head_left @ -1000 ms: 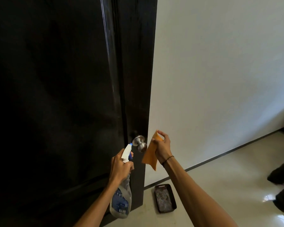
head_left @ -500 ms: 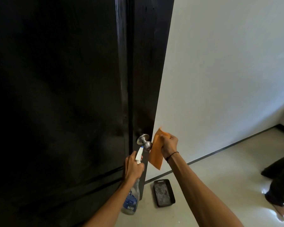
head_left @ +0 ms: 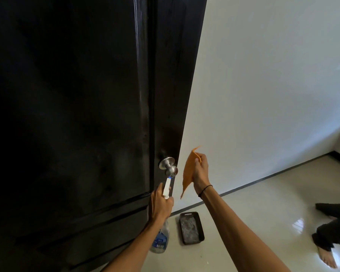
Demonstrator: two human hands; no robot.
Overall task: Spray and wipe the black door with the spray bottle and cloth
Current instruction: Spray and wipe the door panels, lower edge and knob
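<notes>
The black door (head_left: 71,114) fills the left half of the view, glossy, with a raised panel edge running down it and its free edge meeting the white wall (head_left: 263,85) on the right. A round silver knob (head_left: 168,167) stands out from the door low down near that edge.

Just below the knob, the left hand (head_left: 160,205) has its grip curled round the neck of the spray bottle (head_left: 161,235). The white trigger head with its blue nozzle tip points up toward the knob, nearly touching it, while the clear body with a blue label hangs down beneath the hand.

To the right of the knob, just apart from the door edge, the right hand (head_left: 200,170) pinches an orange cloth (head_left: 188,171) by its upper part; the rest of the cloth hangs down loose to a point. A thin black band circles that wrist.

On the pale, shiny floor (head_left: 263,222) near the foot of the door lies a dark rectangular tray (head_left: 191,227). At the far right edge, another person's dark trouser leg and bare foot (head_left: 327,259) show.
</notes>
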